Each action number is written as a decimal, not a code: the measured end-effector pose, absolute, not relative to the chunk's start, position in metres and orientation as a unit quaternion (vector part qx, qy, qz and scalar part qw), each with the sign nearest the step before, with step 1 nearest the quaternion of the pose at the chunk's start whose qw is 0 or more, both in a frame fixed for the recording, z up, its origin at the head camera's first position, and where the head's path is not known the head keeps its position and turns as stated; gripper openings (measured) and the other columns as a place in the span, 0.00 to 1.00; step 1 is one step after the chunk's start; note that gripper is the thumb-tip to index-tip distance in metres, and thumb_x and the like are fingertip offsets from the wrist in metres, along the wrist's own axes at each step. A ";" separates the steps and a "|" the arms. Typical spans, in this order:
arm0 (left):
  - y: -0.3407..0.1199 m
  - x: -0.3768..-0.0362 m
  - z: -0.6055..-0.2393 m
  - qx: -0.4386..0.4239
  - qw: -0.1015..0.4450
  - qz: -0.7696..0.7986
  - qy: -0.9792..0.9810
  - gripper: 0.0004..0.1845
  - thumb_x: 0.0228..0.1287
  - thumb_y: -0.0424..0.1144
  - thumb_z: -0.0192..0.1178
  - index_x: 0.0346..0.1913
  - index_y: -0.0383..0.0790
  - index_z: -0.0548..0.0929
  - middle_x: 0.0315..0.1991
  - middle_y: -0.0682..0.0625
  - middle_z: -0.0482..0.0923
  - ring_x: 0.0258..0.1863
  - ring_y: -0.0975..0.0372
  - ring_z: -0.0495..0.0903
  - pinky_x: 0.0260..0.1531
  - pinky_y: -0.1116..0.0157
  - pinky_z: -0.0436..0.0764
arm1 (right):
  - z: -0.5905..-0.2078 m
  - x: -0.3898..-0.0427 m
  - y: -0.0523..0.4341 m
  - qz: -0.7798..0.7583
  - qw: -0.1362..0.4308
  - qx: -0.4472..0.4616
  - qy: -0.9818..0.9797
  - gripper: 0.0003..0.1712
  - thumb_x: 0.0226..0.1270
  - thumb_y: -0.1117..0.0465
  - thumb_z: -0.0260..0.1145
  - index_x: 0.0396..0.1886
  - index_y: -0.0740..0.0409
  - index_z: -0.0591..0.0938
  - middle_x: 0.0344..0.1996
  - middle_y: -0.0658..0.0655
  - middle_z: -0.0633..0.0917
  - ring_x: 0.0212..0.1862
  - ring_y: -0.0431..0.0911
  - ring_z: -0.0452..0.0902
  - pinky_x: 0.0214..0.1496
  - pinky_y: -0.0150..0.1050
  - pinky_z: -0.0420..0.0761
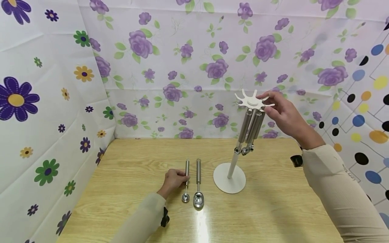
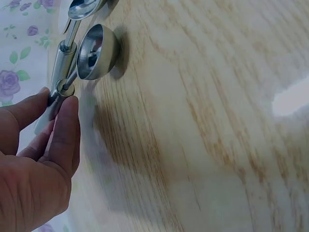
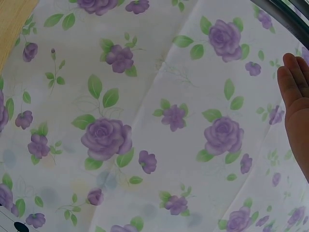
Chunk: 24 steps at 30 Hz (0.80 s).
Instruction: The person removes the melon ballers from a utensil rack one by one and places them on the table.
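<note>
My left hand [image 1: 174,180] pinches the steel handle of a melon baller [image 1: 187,167] between thumb and fingers, over the table. Its small round bowl [image 2: 99,53] points toward the near side. Just right of it lies an ice cream scoop [image 1: 198,200] with a larger oval bowl. My right hand [image 1: 281,109] grips the white hooked top of a utensil rack [image 1: 253,101], thumb and fingers at its right-hand hooks. Several steel-handled utensils [image 1: 245,126] hang below that top. In the right wrist view only part of the right hand [image 3: 297,101] shows, beneath a dark handle [image 3: 285,19].
The rack's round white base [image 1: 223,182] stands on the wood-grain table [image 1: 127,189], right of the two scoops. Floral cloth [image 1: 194,67] hangs behind the table. Patterned cloths close off the left and right sides.
</note>
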State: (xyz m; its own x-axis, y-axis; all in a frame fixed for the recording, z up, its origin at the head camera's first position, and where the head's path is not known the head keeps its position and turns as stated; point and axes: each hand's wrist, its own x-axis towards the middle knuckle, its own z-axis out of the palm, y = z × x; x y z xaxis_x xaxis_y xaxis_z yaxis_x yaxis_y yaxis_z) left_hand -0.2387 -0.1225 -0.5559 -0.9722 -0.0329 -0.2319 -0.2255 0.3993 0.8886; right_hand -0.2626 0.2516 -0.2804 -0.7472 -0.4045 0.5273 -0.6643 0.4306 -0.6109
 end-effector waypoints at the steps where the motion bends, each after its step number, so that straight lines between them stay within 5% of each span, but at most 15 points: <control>1: -0.123 -0.239 -0.556 -0.080 0.091 0.541 0.832 0.08 0.59 0.32 0.73 0.38 0.30 0.88 0.27 0.48 0.86 0.23 0.63 0.83 0.26 0.63 0.86 | -0.281 -0.263 0.252 0.426 0.152 0.321 -0.832 0.23 0.80 0.54 0.53 0.67 0.61 0.71 0.62 0.58 0.72 0.55 0.36 0.70 0.51 0.24 0.71; 24: -0.123 -0.243 -0.555 -0.082 0.117 0.501 0.853 0.07 0.57 0.33 0.73 0.29 0.32 0.87 0.22 0.46 0.84 0.22 0.59 0.84 0.23 0.63 0.85 | -0.280 -0.263 0.252 0.420 0.154 0.329 -0.832 0.24 0.81 0.55 0.52 0.68 0.64 0.69 0.62 0.53 0.72 0.57 0.33 0.70 0.53 0.24 0.71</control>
